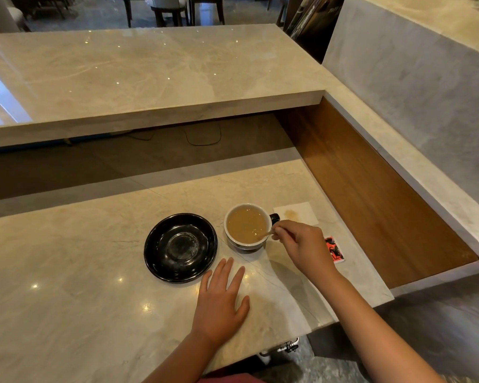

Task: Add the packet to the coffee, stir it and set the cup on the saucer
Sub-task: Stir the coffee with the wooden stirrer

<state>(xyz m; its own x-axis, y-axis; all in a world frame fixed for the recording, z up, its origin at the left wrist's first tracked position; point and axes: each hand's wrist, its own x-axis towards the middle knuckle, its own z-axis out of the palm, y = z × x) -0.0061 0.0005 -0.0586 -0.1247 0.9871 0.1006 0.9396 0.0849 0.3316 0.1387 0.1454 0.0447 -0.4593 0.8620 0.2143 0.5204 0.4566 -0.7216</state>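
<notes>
Right hand (302, 244) pinches the top of a thin stirrer (266, 235) btwn thumb and fingertips, closed on it. Stirrer slants down and to the left from the fingers, long axis running from the cup's right rim toward its middle, tip under the liquid. Cup (246, 228) is white w/ a dark handle (275, 217) pointing right and slightly away; it stands on the marble counter (80, 286), not on the saucer. Coffee (245, 224) looks pale tan and milky. Left hand (223, 299) lies flat on the counter, fingers spread, holding nothing, just in front of the black saucer (161, 265), which sits just left of the cup, near but apart. Red packet (335, 248) lies flat to the right, partly hidden by the right hand; a stained napkin (296, 214) lies beyond the handle. Judging by this: packet probably already added, stirring underway, cup-to-saucer move left.
</notes>
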